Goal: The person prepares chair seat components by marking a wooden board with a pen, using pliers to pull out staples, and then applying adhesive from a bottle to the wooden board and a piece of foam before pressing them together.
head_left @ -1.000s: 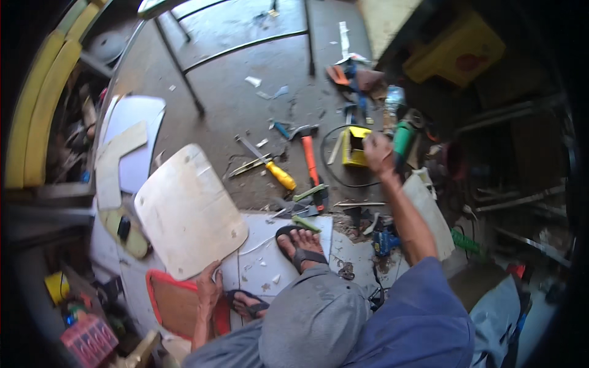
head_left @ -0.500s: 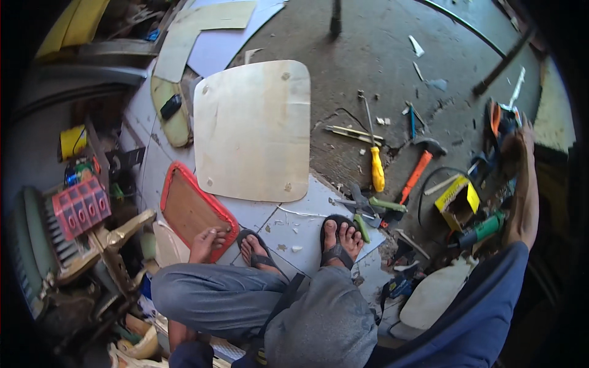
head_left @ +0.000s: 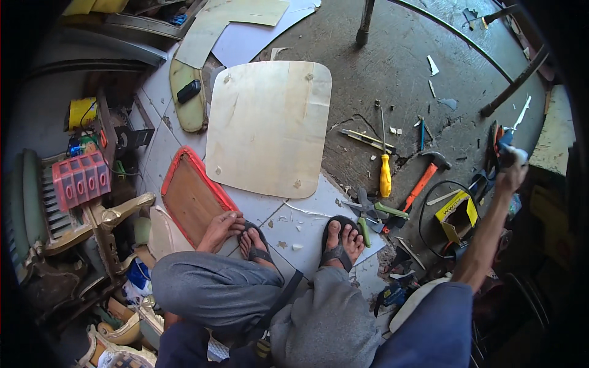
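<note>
My right hand (head_left: 510,175) is raised over the far right tools, gripping a small rounded white thing (head_left: 518,154) whose kind is unclear. Near my left foot, my left hand (head_left: 222,230) rests with fingers curled together beside the red-edged board (head_left: 195,202); whether anything sits between the fingers is hidden. That board has a brown wooden face and a red covered rim, and it leans by the larger panel. A pale plywood panel (head_left: 267,129) with rounded corners lies flat in front of my feet, a small patch at each corner.
Right of the panel lie a yellow-handled screwdriver (head_left: 385,175), a hammer (head_left: 423,181), a utility knife (head_left: 368,140), green-handled pliers (head_left: 368,214) and a yellow box (head_left: 457,214). A dark metal frame (head_left: 512,83) stands far right. Carved chair parts (head_left: 116,214) crowd the left.
My right hand has lifted away from the far right clutter and come nearer, now with the white thing in it. The view has shifted slightly; my left hand stays by the red-edged board.
</note>
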The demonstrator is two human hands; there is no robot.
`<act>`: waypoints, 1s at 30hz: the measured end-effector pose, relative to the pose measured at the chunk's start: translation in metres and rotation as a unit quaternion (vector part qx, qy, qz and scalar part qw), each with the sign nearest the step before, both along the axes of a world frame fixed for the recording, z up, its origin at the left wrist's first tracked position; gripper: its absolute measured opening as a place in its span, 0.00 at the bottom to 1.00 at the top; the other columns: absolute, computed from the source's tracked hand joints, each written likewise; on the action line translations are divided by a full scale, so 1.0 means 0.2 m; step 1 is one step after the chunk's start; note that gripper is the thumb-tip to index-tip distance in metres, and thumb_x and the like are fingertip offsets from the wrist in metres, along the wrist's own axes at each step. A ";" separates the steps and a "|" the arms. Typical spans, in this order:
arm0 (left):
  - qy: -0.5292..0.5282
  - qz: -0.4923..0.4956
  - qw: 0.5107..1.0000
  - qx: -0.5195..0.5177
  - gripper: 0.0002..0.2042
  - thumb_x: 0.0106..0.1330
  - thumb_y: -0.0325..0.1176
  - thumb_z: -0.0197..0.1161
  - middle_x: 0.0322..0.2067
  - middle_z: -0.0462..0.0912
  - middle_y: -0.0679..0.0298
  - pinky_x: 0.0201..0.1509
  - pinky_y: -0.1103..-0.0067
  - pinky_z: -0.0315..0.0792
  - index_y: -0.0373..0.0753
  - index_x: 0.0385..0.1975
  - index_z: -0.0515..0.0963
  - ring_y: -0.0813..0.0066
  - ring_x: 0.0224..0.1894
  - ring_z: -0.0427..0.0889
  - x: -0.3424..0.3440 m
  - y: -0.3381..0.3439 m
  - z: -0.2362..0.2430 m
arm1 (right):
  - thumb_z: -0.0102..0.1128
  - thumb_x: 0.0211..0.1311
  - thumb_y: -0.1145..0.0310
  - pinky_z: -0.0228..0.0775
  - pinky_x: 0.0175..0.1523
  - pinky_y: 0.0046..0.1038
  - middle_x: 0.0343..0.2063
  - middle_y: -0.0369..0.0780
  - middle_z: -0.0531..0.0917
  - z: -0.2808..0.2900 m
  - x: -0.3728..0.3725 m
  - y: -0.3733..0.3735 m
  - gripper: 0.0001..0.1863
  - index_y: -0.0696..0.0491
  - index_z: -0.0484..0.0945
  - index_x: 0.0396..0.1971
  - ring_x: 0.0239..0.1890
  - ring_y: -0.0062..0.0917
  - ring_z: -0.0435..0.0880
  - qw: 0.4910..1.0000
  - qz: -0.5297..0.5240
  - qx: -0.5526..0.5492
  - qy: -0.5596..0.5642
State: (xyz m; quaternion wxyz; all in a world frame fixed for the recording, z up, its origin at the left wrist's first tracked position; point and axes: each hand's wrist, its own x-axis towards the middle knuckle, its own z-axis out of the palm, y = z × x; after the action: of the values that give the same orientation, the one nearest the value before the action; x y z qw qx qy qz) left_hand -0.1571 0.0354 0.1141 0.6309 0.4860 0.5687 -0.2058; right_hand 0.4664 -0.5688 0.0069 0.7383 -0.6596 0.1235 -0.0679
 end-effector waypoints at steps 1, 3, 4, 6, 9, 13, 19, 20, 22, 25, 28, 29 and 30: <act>0.003 0.006 1.000 0.005 0.20 0.76 0.42 0.52 0.44 0.81 0.61 0.48 0.80 0.75 0.33 0.57 0.73 0.77 0.44 0.80 0.00 -0.03 0.01 | 0.55 0.68 0.68 0.76 0.54 0.32 0.44 0.46 0.83 -0.04 -0.22 0.17 0.12 0.53 0.75 0.48 0.45 0.33 0.85 0.994 0.066 0.092 0.003; -0.012 -0.008 1.000 0.009 0.20 0.76 0.41 0.52 0.44 0.81 0.61 0.47 0.80 0.76 0.32 0.57 0.72 0.77 0.43 0.80 0.03 -0.04 -0.02 | 0.58 0.66 0.71 0.75 0.56 0.32 0.42 0.45 0.84 0.05 -0.67 0.53 0.13 0.54 0.73 0.49 0.46 0.33 0.85 0.957 0.170 0.233 0.021; -0.018 -0.019 1.000 0.012 0.19 0.76 0.40 0.52 0.44 0.81 0.61 0.46 0.80 0.76 0.32 0.57 0.72 0.77 0.42 0.80 0.01 -0.04 -0.08 | 0.58 0.66 0.69 0.74 0.57 0.32 0.43 0.43 0.84 0.14 -0.93 0.82 0.14 0.53 0.74 0.49 0.46 0.30 0.84 0.947 0.203 0.247 0.043; -0.030 -0.058 0.998 0.014 0.19 0.76 0.40 0.51 0.43 0.81 0.60 0.44 0.79 0.77 0.31 0.57 0.72 0.76 0.40 0.81 0.01 -0.04 -0.18 | 0.59 0.65 0.68 0.77 0.52 0.31 0.46 0.44 0.82 0.18 -1.35 1.15 0.15 0.53 0.72 0.51 0.44 0.30 0.84 0.922 0.192 0.300 0.153; -0.029 -0.076 0.996 0.026 0.18 0.76 0.39 0.51 0.42 0.82 0.59 0.42 0.78 0.78 0.32 0.55 0.73 0.75 0.37 0.82 -0.03 0.00 -0.23 | 0.58 0.65 0.75 0.82 0.46 0.33 0.45 0.48 0.82 0.19 -1.86 1.59 0.17 0.56 0.67 0.52 0.44 0.36 0.85 0.873 0.244 0.292 0.305; -0.038 -0.022 0.999 -0.025 0.16 0.76 0.39 0.50 0.43 0.83 0.55 0.39 0.76 0.80 0.33 0.51 0.74 0.72 0.35 0.84 -0.05 0.07 -0.27 | 0.59 0.67 0.73 0.82 0.47 0.29 0.45 0.47 0.82 0.11 -2.12 1.80 0.18 0.58 0.67 0.54 0.44 0.31 0.85 0.898 0.277 0.164 0.299; -0.024 -0.037 0.997 -0.057 0.17 0.74 0.42 0.51 0.46 0.84 0.51 0.35 0.74 0.82 0.34 0.49 0.76 0.66 0.36 0.87 0.00 0.09 -0.22 | 0.59 0.69 0.71 0.80 0.51 0.25 0.45 0.45 0.83 0.04 -2.14 1.84 0.15 0.59 0.71 0.50 0.45 0.26 0.84 0.909 0.355 0.031 0.215; -0.028 -0.039 0.997 -0.059 0.18 0.73 0.42 0.51 0.46 0.84 0.51 0.34 0.74 0.82 0.34 0.49 0.76 0.65 0.35 0.87 0.01 0.09 -0.22 | 0.59 0.69 0.70 0.80 0.51 0.25 0.45 0.44 0.82 0.03 -2.13 1.85 0.15 0.59 0.71 0.50 0.45 0.26 0.83 0.912 0.358 0.007 0.199; -0.031 -0.037 0.998 -0.052 0.19 0.71 0.43 0.52 0.47 0.84 0.50 0.33 0.73 0.82 0.34 0.49 0.76 0.63 0.35 0.87 -0.01 0.11 -0.22 | 0.60 0.69 0.71 0.80 0.53 0.26 0.46 0.43 0.82 0.04 -2.13 1.88 0.14 0.59 0.70 0.50 0.46 0.25 0.83 0.914 0.361 -0.010 0.185; -0.035 -0.030 0.998 -0.044 0.20 0.69 0.44 0.52 0.47 0.84 0.50 0.32 0.73 0.82 0.35 0.50 0.77 0.63 0.34 0.87 -0.03 0.09 -0.26 | 0.59 0.69 0.71 0.80 0.53 0.26 0.47 0.44 0.82 0.09 -2.14 1.87 0.14 0.58 0.70 0.50 0.46 0.26 0.83 0.915 0.339 0.003 0.217; -0.039 -0.028 0.998 -0.027 0.18 0.71 0.44 0.51 0.43 0.85 0.52 0.29 0.77 0.80 0.35 0.46 0.77 0.66 0.31 0.87 -0.05 0.09 -0.29 | 0.59 0.69 0.72 0.81 0.54 0.28 0.46 0.45 0.82 0.09 -2.15 1.88 0.14 0.58 0.70 0.50 0.47 0.28 0.83 0.911 0.364 0.005 0.195; -0.040 -0.018 0.999 -0.025 0.17 0.71 0.43 0.52 0.42 0.86 0.53 0.29 0.77 0.79 0.35 0.46 0.78 0.68 0.30 0.86 -0.05 0.08 -0.30 | 0.59 0.69 0.72 0.81 0.54 0.28 0.45 0.45 0.82 0.09 -2.15 1.88 0.14 0.58 0.69 0.50 0.47 0.28 0.84 0.909 0.371 0.007 0.188; -0.036 -0.007 0.999 -0.019 0.16 0.71 0.42 0.53 0.40 0.86 0.54 0.28 0.78 0.79 0.35 0.46 0.78 0.69 0.30 0.86 -0.05 0.07 -0.30 | 0.59 0.68 0.73 0.81 0.54 0.29 0.45 0.45 0.82 0.12 -2.15 1.90 0.14 0.58 0.69 0.50 0.48 0.30 0.84 0.906 0.366 0.029 0.208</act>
State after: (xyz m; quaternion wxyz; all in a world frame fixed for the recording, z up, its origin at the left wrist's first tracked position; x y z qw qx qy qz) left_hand -0.1669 0.0503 0.0549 0.6586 0.4853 0.5378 -0.2035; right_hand 0.0367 -0.1894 0.0308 0.6878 -0.6354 0.0259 0.3500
